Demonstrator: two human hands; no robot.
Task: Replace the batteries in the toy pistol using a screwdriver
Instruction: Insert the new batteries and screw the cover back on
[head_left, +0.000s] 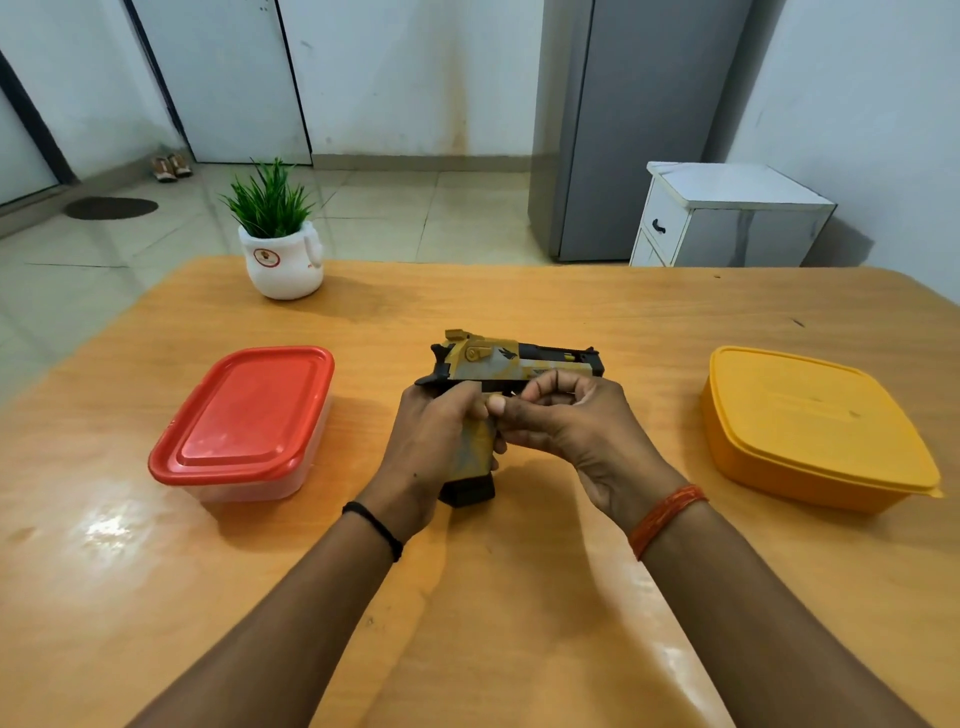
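Observation:
A yellow, grey and black toy pistol (511, 358) is held above the middle of the wooden table (571, 306), barrel pointing right, grip pointing down toward me. My left hand (439, 441) grips the pistol's grip, with the black magazine base showing below it. My right hand (566, 421) curls its fingers round the frame near the trigger area, thumb meeting the left thumb. No screwdriver or batteries are visible.
A clear box with a red lid (244, 421) sits to the left. A closed yellow box (815, 426) sits to the right. A white pot with a green plant (280, 254) stands at the table's far left edge.

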